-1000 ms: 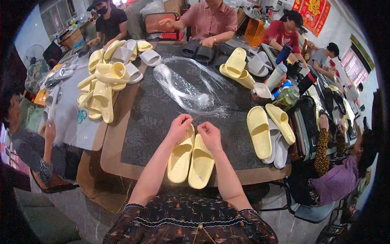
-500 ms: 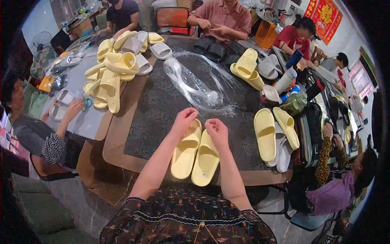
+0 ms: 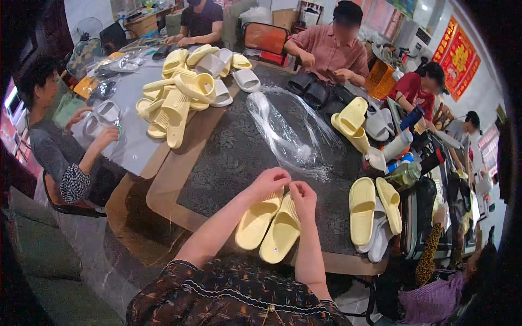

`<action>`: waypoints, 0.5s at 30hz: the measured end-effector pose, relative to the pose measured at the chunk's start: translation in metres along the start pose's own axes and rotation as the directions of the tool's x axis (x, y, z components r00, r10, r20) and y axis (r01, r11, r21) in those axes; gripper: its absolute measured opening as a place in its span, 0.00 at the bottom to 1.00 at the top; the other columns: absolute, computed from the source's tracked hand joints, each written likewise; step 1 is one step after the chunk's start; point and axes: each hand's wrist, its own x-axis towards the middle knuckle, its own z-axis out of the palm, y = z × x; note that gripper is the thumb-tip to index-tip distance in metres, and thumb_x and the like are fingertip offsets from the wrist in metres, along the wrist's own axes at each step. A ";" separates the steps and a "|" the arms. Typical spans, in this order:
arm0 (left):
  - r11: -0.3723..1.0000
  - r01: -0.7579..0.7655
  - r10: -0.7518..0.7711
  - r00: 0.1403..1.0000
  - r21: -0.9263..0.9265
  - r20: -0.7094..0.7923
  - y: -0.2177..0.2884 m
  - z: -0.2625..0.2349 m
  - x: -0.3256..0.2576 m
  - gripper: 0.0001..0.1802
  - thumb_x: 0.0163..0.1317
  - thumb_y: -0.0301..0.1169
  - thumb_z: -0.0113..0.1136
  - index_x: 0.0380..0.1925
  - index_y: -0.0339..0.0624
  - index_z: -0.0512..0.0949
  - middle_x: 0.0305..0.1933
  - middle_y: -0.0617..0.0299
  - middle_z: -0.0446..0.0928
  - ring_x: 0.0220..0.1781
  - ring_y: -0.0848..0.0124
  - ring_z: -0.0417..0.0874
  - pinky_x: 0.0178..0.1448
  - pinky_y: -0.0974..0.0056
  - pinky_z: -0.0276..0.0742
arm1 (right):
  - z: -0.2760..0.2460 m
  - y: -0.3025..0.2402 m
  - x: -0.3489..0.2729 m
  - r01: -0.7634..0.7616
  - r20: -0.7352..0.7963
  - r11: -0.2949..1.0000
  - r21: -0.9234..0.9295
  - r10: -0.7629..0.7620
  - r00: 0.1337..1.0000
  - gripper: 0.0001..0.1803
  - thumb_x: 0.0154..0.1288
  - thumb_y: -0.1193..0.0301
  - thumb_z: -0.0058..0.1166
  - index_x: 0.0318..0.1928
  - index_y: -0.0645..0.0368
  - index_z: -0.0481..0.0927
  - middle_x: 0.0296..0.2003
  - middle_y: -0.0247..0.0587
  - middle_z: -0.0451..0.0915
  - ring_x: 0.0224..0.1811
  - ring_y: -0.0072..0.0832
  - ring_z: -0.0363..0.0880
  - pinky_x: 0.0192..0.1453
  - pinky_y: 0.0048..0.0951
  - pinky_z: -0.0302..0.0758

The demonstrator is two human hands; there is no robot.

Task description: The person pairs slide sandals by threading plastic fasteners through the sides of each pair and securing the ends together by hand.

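Two pale yellow slippers (image 3: 269, 227) lie side by side, soles up, at the near edge of a dark stone table (image 3: 228, 157). My left hand (image 3: 270, 182) rests on the toe end of the left slipper, fingers curled. My right hand (image 3: 302, 196) is closed over the toe end of the right slipper. The two hands almost touch each other. A clear plastic bag (image 3: 289, 133) lies crumpled just beyond them on the table.
Another yellow pair (image 3: 374, 211) lies at the right over grey slippers. A heap of yellow and grey slippers (image 3: 185, 92) covers the far left. Yellow slippers (image 3: 350, 122) and bottles (image 3: 399, 144) stand far right. Several people sit around the table.
The view has shifted slightly. My hands stay at the toe ends of the slipper pair, with fingers drawn a little closer together.
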 end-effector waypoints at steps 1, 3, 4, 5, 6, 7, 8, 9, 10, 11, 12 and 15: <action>0.999 -0.034 0.034 0.999 0.011 -0.021 -0.003 -0.001 0.000 0.08 0.63 0.32 0.60 0.36 0.38 0.79 0.32 0.71 0.76 0.36 0.82 0.73 0.42 0.72 0.71 | -0.002 0.004 0.002 0.029 0.019 0.999 -0.023 -0.029 0.999 0.07 0.64 0.70 0.60 0.37 0.62 0.82 0.28 0.24 0.78 0.27 0.10 0.70 0.31 0.16 0.68; 0.997 -0.067 0.068 0.997 0.023 -0.045 -0.010 -0.003 0.002 0.08 0.63 0.32 0.60 0.36 0.38 0.78 0.32 0.71 0.75 0.35 0.82 0.73 0.42 0.72 0.70 | -0.003 0.007 0.004 0.035 -0.013 0.999 0.027 -0.034 0.999 0.07 0.64 0.70 0.60 0.37 0.62 0.82 0.28 0.25 0.78 0.28 0.10 0.70 0.31 0.16 0.68; 0.997 -0.056 0.049 0.991 -0.054 -0.127 -0.013 -0.003 0.003 0.08 0.63 0.31 0.60 0.37 0.38 0.78 0.32 0.70 0.75 0.35 0.81 0.73 0.41 0.72 0.70 | -0.003 0.008 0.005 0.039 -0.053 0.996 0.075 -0.035 0.998 0.07 0.64 0.71 0.59 0.37 0.62 0.82 0.27 0.25 0.79 0.28 0.10 0.71 0.31 0.17 0.68; 0.990 -0.051 0.023 0.978 -0.131 -0.205 -0.017 -0.003 0.004 0.08 0.63 0.31 0.60 0.37 0.38 0.78 0.32 0.69 0.75 0.35 0.81 0.73 0.41 0.72 0.70 | -0.002 0.009 0.005 0.044 -0.041 0.992 0.122 -0.039 0.998 0.06 0.65 0.71 0.59 0.36 0.62 0.81 0.27 0.25 0.78 0.28 0.10 0.71 0.31 0.17 0.69; 0.990 -0.049 0.021 0.978 -0.131 -0.209 -0.015 -0.002 0.004 0.08 0.63 0.31 0.60 0.37 0.38 0.78 0.32 0.69 0.75 0.35 0.81 0.73 0.41 0.72 0.70 | -0.001 0.008 0.005 0.042 -0.037 0.992 0.123 -0.038 0.999 0.06 0.65 0.71 0.59 0.36 0.62 0.81 0.27 0.25 0.78 0.28 0.10 0.71 0.31 0.17 0.69; 0.995 -0.087 0.076 0.979 -0.051 -0.191 -0.012 -0.002 0.005 0.08 0.62 0.31 0.60 0.36 0.37 0.79 0.33 0.67 0.75 0.36 0.79 0.74 0.43 0.71 0.71 | -0.001 0.006 0.004 0.030 -0.037 0.996 0.088 -0.027 0.999 0.05 0.65 0.72 0.59 0.35 0.61 0.80 0.26 0.24 0.77 0.28 0.10 0.71 0.32 0.16 0.68; 0.992 -0.127 0.130 0.977 0.029 -0.169 -0.010 -0.002 0.005 0.09 0.61 0.31 0.61 0.36 0.36 0.79 0.34 0.65 0.76 0.37 0.77 0.76 0.45 0.69 0.72 | -0.001 0.004 0.004 0.018 -0.037 0.998 0.053 -0.016 0.999 0.04 0.65 0.73 0.59 0.34 0.60 0.79 0.26 0.23 0.75 0.28 0.10 0.70 0.32 0.15 0.67; 0.999 -0.052 0.051 0.992 0.002 -0.119 -0.005 0.002 0.001 0.08 0.61 0.30 0.61 0.35 0.37 0.79 0.34 0.64 0.76 0.37 0.76 0.76 0.45 0.69 0.73 | -0.002 0.003 0.004 0.019 -0.034 0.998 0.053 -0.017 0.999 0.04 0.65 0.73 0.59 0.34 0.60 0.79 0.26 0.23 0.75 0.28 0.10 0.70 0.32 0.15 0.67; 0.999 -0.052 0.052 0.991 0.002 -0.122 -0.005 0.003 0.002 0.08 0.61 0.30 0.61 0.35 0.37 0.79 0.34 0.64 0.76 0.37 0.76 0.76 0.45 0.69 0.73 | -0.003 0.003 0.004 0.028 -0.004 1.000 0.015 -0.027 1.000 0.04 0.65 0.73 0.59 0.34 0.60 0.79 0.26 0.23 0.75 0.28 0.10 0.70 0.32 0.15 0.66; 0.993 -0.095 0.101 0.992 0.074 -0.074 -0.005 0.003 0.002 0.08 0.61 0.30 0.60 0.36 0.37 0.79 0.34 0.64 0.76 0.37 0.76 0.76 0.44 0.69 0.73 | -0.004 0.003 0.003 0.038 0.025 0.999 -0.024 -0.037 0.999 0.05 0.64 0.73 0.59 0.33 0.60 0.78 0.26 0.23 0.75 0.28 0.10 0.69 0.32 0.15 0.66; 0.979 -0.141 0.146 0.989 0.145 -0.024 -0.006 0.002 0.003 0.07 0.61 0.29 0.60 0.36 0.37 0.79 0.34 0.64 0.76 0.38 0.76 0.76 0.44 0.68 0.74 | -0.004 0.004 0.003 0.041 0.030 0.999 -0.023 -0.040 0.999 0.05 0.64 0.73 0.59 0.33 0.60 0.78 0.26 0.23 0.75 0.28 0.10 0.69 0.32 0.15 0.66; 0.997 -0.079 0.077 0.992 -0.010 -0.102 -0.012 -0.002 0.004 0.06 0.63 0.29 0.57 0.36 0.38 0.78 0.33 0.67 0.75 0.37 0.79 0.74 0.41 0.71 0.72 | 0.000 -0.008 0.000 0.052 -0.025 0.999 0.014 -0.052 0.998 0.07 0.61 0.73 0.60 0.29 0.61 0.76 0.22 0.23 0.72 0.25 0.11 0.65 0.30 0.17 0.64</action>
